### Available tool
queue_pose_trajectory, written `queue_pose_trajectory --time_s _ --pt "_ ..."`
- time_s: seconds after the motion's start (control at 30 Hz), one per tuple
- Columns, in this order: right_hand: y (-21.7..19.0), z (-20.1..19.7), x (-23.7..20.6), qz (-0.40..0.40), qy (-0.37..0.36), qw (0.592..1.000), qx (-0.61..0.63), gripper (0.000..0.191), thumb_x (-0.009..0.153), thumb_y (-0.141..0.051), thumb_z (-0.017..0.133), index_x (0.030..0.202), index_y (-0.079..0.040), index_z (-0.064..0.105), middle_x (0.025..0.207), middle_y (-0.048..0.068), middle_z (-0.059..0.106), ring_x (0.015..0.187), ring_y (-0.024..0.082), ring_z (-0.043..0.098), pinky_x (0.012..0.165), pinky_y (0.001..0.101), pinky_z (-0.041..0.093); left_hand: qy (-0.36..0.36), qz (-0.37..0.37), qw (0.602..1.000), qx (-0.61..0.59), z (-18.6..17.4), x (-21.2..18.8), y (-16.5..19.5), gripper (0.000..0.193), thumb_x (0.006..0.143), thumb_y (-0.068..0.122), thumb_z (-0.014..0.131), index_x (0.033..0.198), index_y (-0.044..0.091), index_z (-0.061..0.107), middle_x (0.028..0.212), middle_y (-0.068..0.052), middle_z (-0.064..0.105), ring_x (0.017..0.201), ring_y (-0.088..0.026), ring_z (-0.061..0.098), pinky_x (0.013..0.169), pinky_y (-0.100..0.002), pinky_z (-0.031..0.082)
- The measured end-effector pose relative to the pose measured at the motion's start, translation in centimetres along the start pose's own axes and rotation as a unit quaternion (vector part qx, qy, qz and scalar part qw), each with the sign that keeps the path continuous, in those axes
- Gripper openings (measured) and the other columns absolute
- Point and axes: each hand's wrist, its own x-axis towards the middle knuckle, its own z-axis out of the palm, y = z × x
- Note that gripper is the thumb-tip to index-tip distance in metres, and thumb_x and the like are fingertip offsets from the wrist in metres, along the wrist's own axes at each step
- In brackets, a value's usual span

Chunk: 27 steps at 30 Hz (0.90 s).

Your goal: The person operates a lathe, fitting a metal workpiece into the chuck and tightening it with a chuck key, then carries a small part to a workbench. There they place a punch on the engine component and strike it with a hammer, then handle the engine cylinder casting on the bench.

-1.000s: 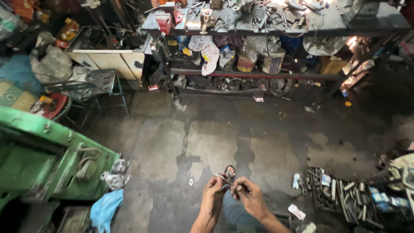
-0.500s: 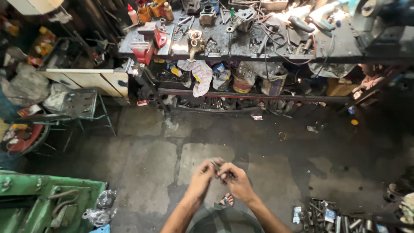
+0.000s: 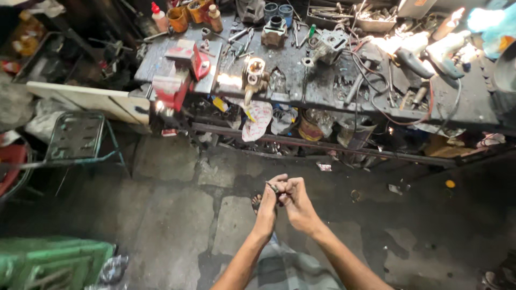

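Fingertips of both hands pinched together on a small dark metal part [image 3: 274,188] (too small to tell what kind), held out in front over the stone floor [image 3: 172,225]. Left hand [image 3: 269,201] gripped it from below-left, right hand [image 3: 298,204] closed on it from the right, the two hands touching. Foot in a sandal [image 3: 257,202] showed just under the left hand. Beyond, a cluttered dark workbench [image 3: 322,96] with a red vise [image 3: 180,72] on its left end, metal stool [image 3: 78,137] to the left, green machine [image 3: 51,266] at bottom left
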Motion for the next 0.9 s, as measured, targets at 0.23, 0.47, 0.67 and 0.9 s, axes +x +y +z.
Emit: queue_pose_trajectory --time_s 0.23,0.47,0.67,0.9 --pt "-2.3 -3.8 17.1 -0.06 0.021 0.994 -0.087 0.046 0.087 0.025 0.041 0.12 -0.008 0.037 0.104 0.006 0.047 0.097 0.015 0.051 0.089 0.0275 0.046 -0.043 0.285 0.935 0.206 -0.9 18.1 6.0 0.042 0.114 0.039 0.026 0.106 0.008 0.053 0.142 -0.015 0.051 0.132 -0.027 0.045 0.119 -0.038 0.032" --pt "-1.2 -10.7 31.0 0.073 0.004 0.972 -0.223 0.047 0.09 0.017 0.055 0.129 -0.009 0.052 0.101 0.008 0.065 0.097 0.016 0.062 0.087 0.028 0.052 0.018 0.434 0.897 0.082 0.5 30.8 14.0 0.036 0.111 0.03 0.049 0.089 0.001 0.051 0.115 -0.014 0.055 0.109 -0.035 0.054 0.104 -0.049 0.045" --pt "2.5 -21.7 36.6 0.12 0.068 0.94 -0.311 0.016 0.094 0.005 0.06 0.104 -0.004 0.069 0.102 0.007 0.078 0.095 0.016 0.073 0.087 0.0281 0.055 -0.04 0.4 0.915 0.042 -2.3 38.2 17.7 0.036 0.103 0.03 0.054 0.076 0.011 0.043 0.083 -0.009 0.061 0.08 -0.024 0.059 0.077 -0.041 0.052" --pt "4.2 -36.4 42.3 0.092 0.146 0.917 -0.36 0.016 0.096 -0.003 0.068 0.112 -0.002 0.068 0.111 0.01 0.077 0.103 0.016 0.073 0.089 0.0284 0.054 0.188 -0.026 0.868 0.459 -1.7 43.9 6.6 0.045 0.079 0.026 0.084 0.112 0.006 0.061 0.099 -0.015 0.061 0.086 -0.028 0.061 0.084 -0.044 0.054"
